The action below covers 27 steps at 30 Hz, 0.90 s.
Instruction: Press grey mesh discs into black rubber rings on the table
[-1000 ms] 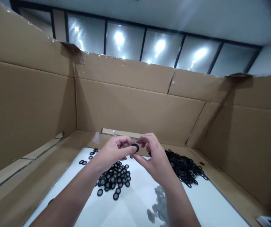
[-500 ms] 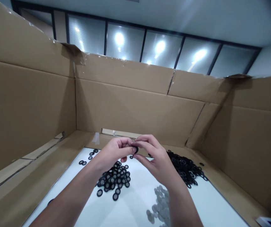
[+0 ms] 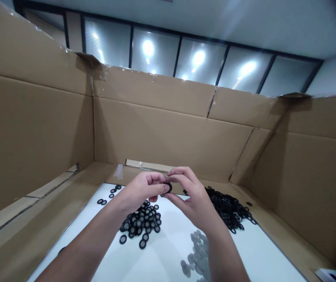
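Observation:
A small black ring (image 3: pixel 169 187) is pinched between both hands above the far part of the white board (image 3: pixel 170 235). My left hand (image 3: pixel 148 187) grips its left side with thumb and fingers. On its right side, the thumb and fingertips of my right hand (image 3: pixel 187 190) close on the same ring. Below my left hand lies a pile of black rings with grey centres (image 3: pixel 144 221). Beyond my right wrist is a heap of plain black rings (image 3: pixel 229 209). Grey translucent discs (image 3: pixel 198 252) lie beside my right forearm, which partly hides them.
Tall cardboard walls (image 3: pixel 162 137) surround the board on the left, far and right sides. Several loose ringed discs (image 3: pixel 113 190) lie near the board's far left corner. A white object (image 3: pixel 329 275) sits at the lower right edge.
The ring between my fingers has tilted and shifted slightly down. Both hands stay almost in place, and the piles look the same.

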Motion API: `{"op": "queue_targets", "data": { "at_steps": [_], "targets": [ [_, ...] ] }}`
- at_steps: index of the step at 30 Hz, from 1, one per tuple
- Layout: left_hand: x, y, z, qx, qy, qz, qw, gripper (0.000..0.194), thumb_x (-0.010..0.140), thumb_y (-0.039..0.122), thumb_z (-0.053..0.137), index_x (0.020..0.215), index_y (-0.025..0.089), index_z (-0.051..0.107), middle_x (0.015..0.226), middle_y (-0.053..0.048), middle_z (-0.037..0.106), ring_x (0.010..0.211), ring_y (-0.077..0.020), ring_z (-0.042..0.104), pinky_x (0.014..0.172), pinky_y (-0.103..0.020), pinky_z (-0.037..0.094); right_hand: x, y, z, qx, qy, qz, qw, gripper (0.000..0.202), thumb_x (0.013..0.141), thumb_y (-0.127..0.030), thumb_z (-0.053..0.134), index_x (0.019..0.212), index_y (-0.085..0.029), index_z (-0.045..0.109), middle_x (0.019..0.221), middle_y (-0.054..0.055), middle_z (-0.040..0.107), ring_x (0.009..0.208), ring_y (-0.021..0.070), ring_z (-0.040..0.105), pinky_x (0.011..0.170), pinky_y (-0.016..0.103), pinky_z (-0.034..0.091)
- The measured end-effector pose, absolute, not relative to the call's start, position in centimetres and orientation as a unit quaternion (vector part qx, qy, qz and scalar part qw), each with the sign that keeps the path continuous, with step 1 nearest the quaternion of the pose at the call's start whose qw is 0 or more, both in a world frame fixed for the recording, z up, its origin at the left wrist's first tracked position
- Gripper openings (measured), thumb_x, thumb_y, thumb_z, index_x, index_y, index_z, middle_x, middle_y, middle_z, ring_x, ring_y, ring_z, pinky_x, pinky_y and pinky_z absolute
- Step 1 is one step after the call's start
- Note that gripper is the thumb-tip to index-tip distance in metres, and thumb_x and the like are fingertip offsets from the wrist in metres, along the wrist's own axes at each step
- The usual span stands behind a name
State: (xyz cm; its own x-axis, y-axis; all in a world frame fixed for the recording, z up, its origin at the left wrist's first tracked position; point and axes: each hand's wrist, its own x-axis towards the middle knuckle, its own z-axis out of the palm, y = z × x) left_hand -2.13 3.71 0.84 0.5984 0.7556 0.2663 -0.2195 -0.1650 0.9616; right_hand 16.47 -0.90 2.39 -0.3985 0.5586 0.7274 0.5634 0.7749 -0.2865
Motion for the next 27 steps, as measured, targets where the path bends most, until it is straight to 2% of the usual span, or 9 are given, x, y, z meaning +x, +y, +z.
{"op": "queue_targets", "data": {
  "at_steps": [3,7,11,14,18,20,22,24,27],
  "targets": [
    [-2.0,3.6,1.0,0.646,0.204,0.393,0.622,0.023,0.082,0.028,0.073,0.071,0.014,0.059,0.064,0.005,0.043,0.054,-0.0052,0.037,0.049,-0.019,0.027,16.4,-0.7,2.1,-0.355,-0.814,-0.018,0.459,0.028,0.086,-0.019,0.074,0.101,-0.023,0.05,0.109,0.004,0.054,0.105,0.0213,0.056,0.09,0.038,0.049],
    [-2.1,3.6,1.1,0.647,0.215,0.401,0.612,0.018,0.082,0.029,0.072,0.077,0.014,0.062,0.066,0.005,0.044,0.054,-0.0052,0.036,0.049,-0.019,0.027,16.9,-0.7,2.3,-0.352,-0.831,0.018,0.431,0.046,0.085,-0.023,0.076,0.122,-0.026,0.049,0.124,0.007,0.052,0.117,0.0226,0.053,0.097,0.039,0.048],
    [-2.0,3.7,0.9,0.651,0.212,0.4,0.609,0.025,0.082,0.031,0.073,0.072,0.014,0.058,0.065,0.006,0.043,0.054,-0.0053,0.036,0.049,-0.019,0.027,16.6,-0.7,2.1,-0.344,-0.836,0.002,0.428,0.024,0.091,-0.019,0.067,0.111,-0.026,0.055,0.127,0.006,0.052,0.124,0.0227,0.051,0.103,0.041,0.045],
    [-1.9,3.6,0.9,0.657,0.215,0.396,0.604,0.026,0.083,0.031,0.071,0.069,0.015,0.055,0.064,0.006,0.042,0.055,-0.006,0.036,0.05,-0.02,0.027,16.0,-0.4,1.6,-0.368,-0.81,-0.023,0.457,0.027,0.087,-0.02,0.071,0.103,-0.024,0.049,0.115,0.006,0.056,0.112,0.0234,0.056,0.095,0.041,0.049],
    [-2.2,4.0,1.1,0.677,0.268,0.412,0.548,0.02,0.083,0.035,0.069,0.082,0.017,0.061,0.069,0.005,0.047,0.059,-0.0081,0.041,0.054,-0.021,0.032,17.2,-0.9,2.3,-0.409,-0.795,-0.014,0.448,0.055,0.083,-0.035,0.077,0.125,-0.025,0.043,0.124,0.009,0.055,0.114,0.0261,0.057,0.098,0.045,0.049],
    [-2.7,4.6,1.1,0.71,0.323,0.41,0.473,0.022,0.085,0.039,0.066,0.088,0.018,0.062,0.068,0.005,0.046,0.06,-0.0095,0.042,0.056,-0.022,0.032,18.7,-1.9,2.9,-0.439,-0.785,-0.003,0.437,0.054,0.086,-0.039,0.074,0.129,-0.026,0.043,0.126,0.009,0.057,0.116,0.0266,0.057,0.097,0.044,0.051],
    [-3.5,5.4,0.8,0.761,0.386,0.37,0.367,0.024,0.087,0.042,0.061,0.089,0.019,0.062,0.063,0.006,0.039,0.058,-0.0108,0.039,0.055,-0.023,0.031,20.2,-3.6,3.0,-0.465,-0.792,0.008,0.396,0.039,0.092,-0.039,0.067,0.125,-0.027,0.05,0.125,0.008,0.06,0.113,0.0257,0.06,0.091,0.041,0.054],
    [-4.3,6.3,0.5,0.81,0.449,0.291,0.237,0.025,0.088,0.043,0.056,0.087,0.02,0.064,0.066,0.004,0.046,0.062,-0.0127,0.045,0.056,-0.024,0.032,21.3,-5.8,1.9,-0.462,-0.828,0.03,0.317,0.026,0.095,-0.036,0.062,0.119,-0.028,0.056,0.12,0.007,0.063,0.108,0.0239,0.062,0.087,0.037,0.057],
    [-5.3,7.1,0.1,0.829,0.466,0.219,0.219,0.024,0.083,0.043,0.06,0.083,0.021,0.069,0.069,0.001,0.057,0.065,-0.0158,0.052,0.055,-0.025,0.033,22.4,-9.5,-2.6,-0.438,-0.874,0.057,0.202,0.014,0.095,-0.033,0.063,0.108,-0.027,0.064,0.111,0.007,0.068,0.098,0.0214,0.067,0.079,0.031,0.059]
  ]
}}
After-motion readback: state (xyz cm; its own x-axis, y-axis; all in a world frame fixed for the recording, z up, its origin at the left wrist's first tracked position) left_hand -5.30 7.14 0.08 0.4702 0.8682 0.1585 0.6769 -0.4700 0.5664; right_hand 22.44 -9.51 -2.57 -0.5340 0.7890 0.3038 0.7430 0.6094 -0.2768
